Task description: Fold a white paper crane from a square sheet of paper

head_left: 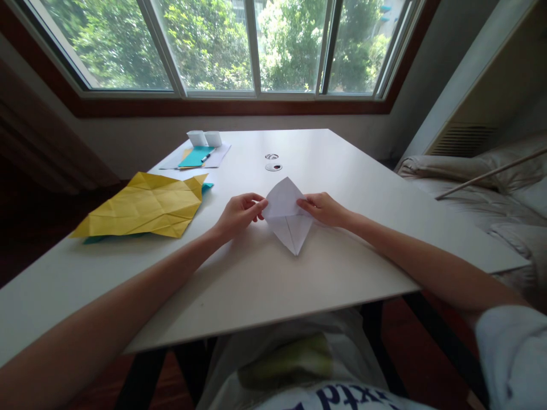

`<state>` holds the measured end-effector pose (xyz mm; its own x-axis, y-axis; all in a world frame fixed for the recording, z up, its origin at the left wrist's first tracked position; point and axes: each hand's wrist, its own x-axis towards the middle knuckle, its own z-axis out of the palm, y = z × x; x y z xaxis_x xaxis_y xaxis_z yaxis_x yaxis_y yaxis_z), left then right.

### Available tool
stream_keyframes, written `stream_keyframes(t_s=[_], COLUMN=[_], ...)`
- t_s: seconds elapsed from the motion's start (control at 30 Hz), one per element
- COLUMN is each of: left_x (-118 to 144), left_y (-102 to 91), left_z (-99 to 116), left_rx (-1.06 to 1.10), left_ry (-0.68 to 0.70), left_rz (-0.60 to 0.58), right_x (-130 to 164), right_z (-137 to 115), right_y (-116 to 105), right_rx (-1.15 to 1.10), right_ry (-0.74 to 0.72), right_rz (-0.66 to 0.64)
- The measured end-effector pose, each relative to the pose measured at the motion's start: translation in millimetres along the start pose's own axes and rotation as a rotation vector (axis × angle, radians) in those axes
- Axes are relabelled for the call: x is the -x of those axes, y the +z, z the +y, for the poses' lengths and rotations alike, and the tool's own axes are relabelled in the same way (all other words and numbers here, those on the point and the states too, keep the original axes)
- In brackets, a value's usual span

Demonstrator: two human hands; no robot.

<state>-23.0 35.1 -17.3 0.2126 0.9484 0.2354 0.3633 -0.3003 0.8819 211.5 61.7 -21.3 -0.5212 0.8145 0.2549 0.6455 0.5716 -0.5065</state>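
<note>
The white folded paper [287, 219] lies on the white worktop [342, 267], roughly at its middle and straight in front of the person, its long point aimed back toward the near edge. The left hand [239, 212] pinches the paper's left corner between thumb and fingertips; the right hand [323, 208] is closed on the right corner in the same way, so both hands grip the sheet at its widest line, with the upper flap standing slightly off the surface.

The main risk, as I judge it, is a crooked crease: if one hand pulls harder than the other, the centre line visible on the lower point could slide off axis and the flap would come down skewed. The worktop looks smooth, so the paper could also skate away from the person under an uneven press. A tight pinch at the corners might tear or dent the thin tips.

Left of the white paper lies a large creased yellow sheet [145, 206] over something teal, well apart. Beyond it, toward the window [213, 45], sit a teal sheet [194, 156] with a pen [207, 156] and two small white cups [204, 138].
</note>
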Motion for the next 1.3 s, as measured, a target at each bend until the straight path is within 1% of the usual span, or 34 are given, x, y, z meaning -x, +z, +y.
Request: stream_keyframes(t_s=[0.17, 0.4, 0.63, 0.83, 1.03, 1.17, 1.23, 1.3], left_x=[1, 3, 5, 5, 2, 1, 2, 2], left_y=[0.0, 1.8, 3.4, 7.9, 10.0, 9.7, 8.6, 6.4], left_z=[-3, -2, 4, 5, -2, -3, -2, -2], left_rx=[-0.100, -0.183, -0.238, -0.215, -0.108, -0.034, -0.033, -0.080], left_ry=[0.048, 0.121, 0.137, 0.112, 0.080, 0.062, 0.060, 0.069], left_rz=[0.024, -0.015, -0.024, -0.053, -0.086, -0.091, -0.084, -0.067], right_x=[0, 0, -1, 0, -1, 0, 0, 0], right_z=[-2, -6, -5, -8, -9, -8, -8, -7], right_y=[0, 1, 2, 2, 2, 1, 1, 1], right_rx=[0.009, 0.037, 0.022, 0.022, 0.026, 0.024, 0.012, -0.002], right_ry=[-0.003, 0.021, 0.008, 0.007, 0.001, 0.003, 0.014, 0.025], right_rz=[0.011, 0.048, 0.046, 0.039, 0.031, 0.036, 0.036, 0.033])
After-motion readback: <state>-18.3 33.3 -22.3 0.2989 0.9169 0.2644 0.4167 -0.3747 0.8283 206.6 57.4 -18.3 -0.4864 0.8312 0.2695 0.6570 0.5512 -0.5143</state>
